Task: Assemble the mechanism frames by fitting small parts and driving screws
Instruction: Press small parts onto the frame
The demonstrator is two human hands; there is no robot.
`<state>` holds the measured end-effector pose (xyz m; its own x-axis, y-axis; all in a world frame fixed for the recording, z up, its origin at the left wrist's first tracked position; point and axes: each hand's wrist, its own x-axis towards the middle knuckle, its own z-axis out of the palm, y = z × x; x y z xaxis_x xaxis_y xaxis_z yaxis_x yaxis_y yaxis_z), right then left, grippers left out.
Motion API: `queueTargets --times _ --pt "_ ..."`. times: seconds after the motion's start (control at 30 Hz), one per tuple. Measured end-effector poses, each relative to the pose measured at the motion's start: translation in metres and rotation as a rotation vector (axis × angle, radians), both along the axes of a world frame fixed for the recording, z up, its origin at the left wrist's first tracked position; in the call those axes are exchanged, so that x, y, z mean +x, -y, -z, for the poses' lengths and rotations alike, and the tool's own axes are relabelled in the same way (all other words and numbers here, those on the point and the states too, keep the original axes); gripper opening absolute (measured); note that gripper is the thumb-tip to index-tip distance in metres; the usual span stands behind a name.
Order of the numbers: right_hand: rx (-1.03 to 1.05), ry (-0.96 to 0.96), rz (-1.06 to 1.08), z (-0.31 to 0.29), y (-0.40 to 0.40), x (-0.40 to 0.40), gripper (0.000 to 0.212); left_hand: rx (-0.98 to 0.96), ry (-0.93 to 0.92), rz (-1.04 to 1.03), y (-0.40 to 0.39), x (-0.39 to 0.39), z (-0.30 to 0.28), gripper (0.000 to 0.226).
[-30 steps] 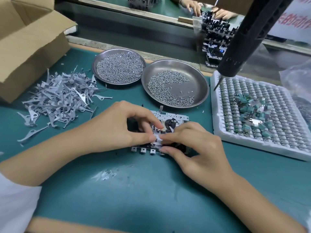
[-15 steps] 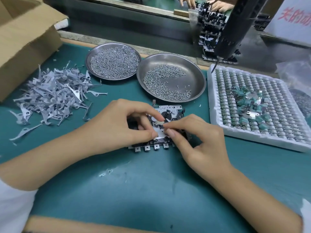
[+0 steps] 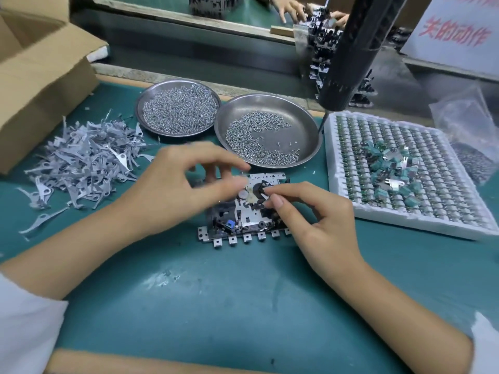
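Note:
A metal mechanism frame [image 3: 251, 211] with black parts, a blue piece and a row of tabs lies flat on the green mat in the middle. My right hand [image 3: 318, 222] pinches a small pale metal part [image 3: 266, 198] between thumb and forefinger, just over the frame's black wheel. My left hand [image 3: 186, 184] hovers blurred above the frame's left half, fingers spread and loosely bent, holding nothing that I can see. A black electric screwdriver [image 3: 351, 52] hangs above the right screw dish.
Two steel dishes of screws [image 3: 178, 109] [image 3: 305, 130] sit behind the frame. A heap of grey metal levers [image 3: 86, 163] lies at the left, beside a cardboard box [image 3: 40, 76]. A white tray [image 3: 340, 184] of small green parts stands at the right.
My left hand has let go of the pinch at the frame and lifted, opening its fingers. My right hand keeps the small part at the frame. The view has shifted slightly.

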<state>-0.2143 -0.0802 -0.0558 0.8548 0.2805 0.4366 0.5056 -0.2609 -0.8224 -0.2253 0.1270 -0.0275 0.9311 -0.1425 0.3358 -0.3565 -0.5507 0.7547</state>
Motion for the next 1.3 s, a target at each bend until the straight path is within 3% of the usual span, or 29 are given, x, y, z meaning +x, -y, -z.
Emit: queueTargets --times 0.1,0.2,0.3,0.47,0.63,0.83,1.0,1.1,1.2,1.3 --pt "-0.011 0.044 0.018 0.001 -0.001 0.001 0.015 0.122 0.197 -0.347 -0.019 0.025 0.003 0.013" --pt "-0.015 0.064 0.018 0.003 -0.001 0.001 0.015 0.326 0.143 -0.563 -0.039 0.052 0.008 0.025" --pt "-0.006 0.064 0.015 0.003 -0.001 0.001 0.015 0.482 -0.045 -0.588 -0.051 0.068 0.010 0.029" --pt "-0.014 0.090 0.002 0.004 -0.001 0.002 0.015 0.530 -0.149 -0.638 -0.042 0.081 0.002 0.018" --pt "-0.009 0.112 -0.006 0.004 -0.001 0.001 0.015 0.639 0.006 -0.722 -0.040 0.076 0.006 0.015" --pt "-0.029 0.141 0.023 0.003 0.000 0.003 0.015 0.534 0.159 -0.731 -0.041 0.071 0.010 0.017" --pt "-0.099 0.277 0.153 -0.015 -0.001 0.024 0.016 0.574 0.250 -0.727 -0.032 0.070 0.010 0.019" --pt "-0.318 0.205 0.169 -0.033 -0.008 0.052 0.021 0.527 0.247 -0.686 -0.026 0.067 0.008 0.020" --pt "-0.756 -0.021 0.146 -0.043 -0.016 0.083 0.027 0.317 0.246 -0.616 -0.013 0.057 0.005 0.027" --pt "-0.799 -0.111 0.152 -0.043 -0.023 0.096 0.017 0.079 0.228 -0.467 0.000 0.044 0.003 0.028"
